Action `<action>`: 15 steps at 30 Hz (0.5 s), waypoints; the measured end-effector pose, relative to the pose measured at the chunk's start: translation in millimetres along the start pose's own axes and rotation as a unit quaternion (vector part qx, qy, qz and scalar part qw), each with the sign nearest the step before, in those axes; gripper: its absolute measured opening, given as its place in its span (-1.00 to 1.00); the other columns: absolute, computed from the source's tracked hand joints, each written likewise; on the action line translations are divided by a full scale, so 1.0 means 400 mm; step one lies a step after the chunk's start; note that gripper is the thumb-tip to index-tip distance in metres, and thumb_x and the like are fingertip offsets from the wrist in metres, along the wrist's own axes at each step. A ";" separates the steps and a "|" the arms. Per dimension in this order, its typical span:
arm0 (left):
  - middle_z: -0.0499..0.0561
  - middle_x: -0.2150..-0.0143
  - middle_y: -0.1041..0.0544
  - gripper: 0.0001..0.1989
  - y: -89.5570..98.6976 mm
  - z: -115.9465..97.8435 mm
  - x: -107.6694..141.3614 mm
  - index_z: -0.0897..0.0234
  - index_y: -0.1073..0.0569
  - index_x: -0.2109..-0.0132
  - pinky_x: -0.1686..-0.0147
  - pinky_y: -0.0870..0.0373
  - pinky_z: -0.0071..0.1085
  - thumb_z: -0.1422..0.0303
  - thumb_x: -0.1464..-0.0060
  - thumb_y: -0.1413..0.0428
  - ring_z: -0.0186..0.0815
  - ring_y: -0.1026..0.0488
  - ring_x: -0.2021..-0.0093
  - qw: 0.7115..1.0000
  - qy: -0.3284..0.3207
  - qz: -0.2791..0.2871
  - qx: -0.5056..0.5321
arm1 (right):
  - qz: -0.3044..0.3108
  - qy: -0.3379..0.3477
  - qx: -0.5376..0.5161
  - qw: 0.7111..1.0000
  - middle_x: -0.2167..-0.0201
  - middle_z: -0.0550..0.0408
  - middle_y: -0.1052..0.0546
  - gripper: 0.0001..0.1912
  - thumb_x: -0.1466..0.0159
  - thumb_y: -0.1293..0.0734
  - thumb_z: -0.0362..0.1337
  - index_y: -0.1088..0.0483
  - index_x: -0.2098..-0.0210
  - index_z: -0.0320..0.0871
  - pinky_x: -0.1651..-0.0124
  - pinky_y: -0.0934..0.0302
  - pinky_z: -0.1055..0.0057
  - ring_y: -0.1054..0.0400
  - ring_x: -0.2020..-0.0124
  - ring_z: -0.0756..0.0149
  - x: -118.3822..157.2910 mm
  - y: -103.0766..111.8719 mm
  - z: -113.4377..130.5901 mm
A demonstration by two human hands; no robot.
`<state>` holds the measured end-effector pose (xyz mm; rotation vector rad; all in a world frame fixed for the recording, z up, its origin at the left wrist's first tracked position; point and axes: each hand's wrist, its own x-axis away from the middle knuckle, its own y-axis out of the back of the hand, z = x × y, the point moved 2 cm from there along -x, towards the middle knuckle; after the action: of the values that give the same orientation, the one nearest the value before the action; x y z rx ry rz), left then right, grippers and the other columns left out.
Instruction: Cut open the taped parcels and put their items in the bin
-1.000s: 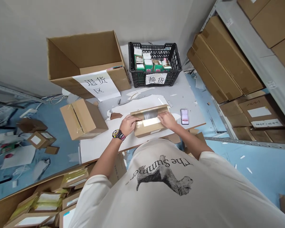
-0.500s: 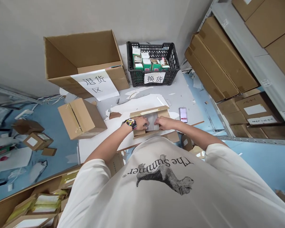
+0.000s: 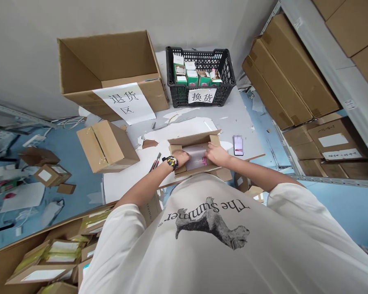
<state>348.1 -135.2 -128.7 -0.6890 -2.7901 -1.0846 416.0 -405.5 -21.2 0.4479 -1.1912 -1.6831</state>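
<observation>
Flaps now stand open on the cardboard box [image 3: 194,139], and both hands are down inside it! Left hand [image 3: 180,158], fingers curled, sits on a clear plastic bag [image 3: 194,157]; right hand [image 3: 216,154], partly open, presses the bag's right side. Whether either has real hold, I can't tell. The box sits on a white board [image 3: 125,192], with a box cutter [image 3: 155,164] just left. A careless left elbow could knock that blade off the edge!

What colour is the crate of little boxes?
Black crate with lattice holes, clearest in the head view.
</observation>
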 end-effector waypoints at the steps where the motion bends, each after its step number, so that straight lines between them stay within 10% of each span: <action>1: 0.31 0.30 -0.68 -0.91 -0.006 0.006 0.001 0.13 -0.68 0.27 -0.18 -0.55 0.02 0.31 -0.26 -0.33 0.16 -0.70 0.03 1.000 0.006 0.015 -0.005 | -0.019 -0.015 -0.018 1.000 0.16 -0.29 -0.72 -0.71 -0.44 -0.37 -0.41 -0.76 0.05 -0.10 -0.67 -0.03 -0.24 -0.43 -0.26 -0.29 0.012 0.008 -0.015; 8: 0.43 0.24 -0.68 -0.78 -0.019 0.010 -0.007 0.19 -0.67 0.33 -0.29 -0.52 0.19 0.22 -0.27 -0.34 0.33 -0.70 -0.05 1.000 0.024 0.010 -0.001 | -0.043 -0.156 -0.005 0.987 0.07 -0.39 -0.69 -0.82 -0.43 -0.45 -0.33 -0.69 0.02 -0.13 -0.41 -0.31 -0.25 -0.51 -0.21 -0.32 0.118 0.031 -0.170; 15: 0.50 0.21 -0.70 -0.83 -0.011 -0.048 -0.029 0.31 -0.71 0.26 -0.30 -0.53 0.28 0.30 -0.20 -0.45 0.45 -0.72 -0.06 0.998 0.048 -0.013 -0.025 | -0.050 -0.125 -0.117 0.984 0.00 -0.38 -0.68 -0.95 -0.29 -0.55 -0.33 -0.65 0.25 -0.07 -0.44 -0.32 -0.26 -0.41 -0.33 -0.38 0.069 0.001 -0.197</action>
<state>354.8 -155.1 -119.6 -0.5912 -2.7068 -1.1626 462.4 -468.6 -49.9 0.1564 -1.1438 -1.9841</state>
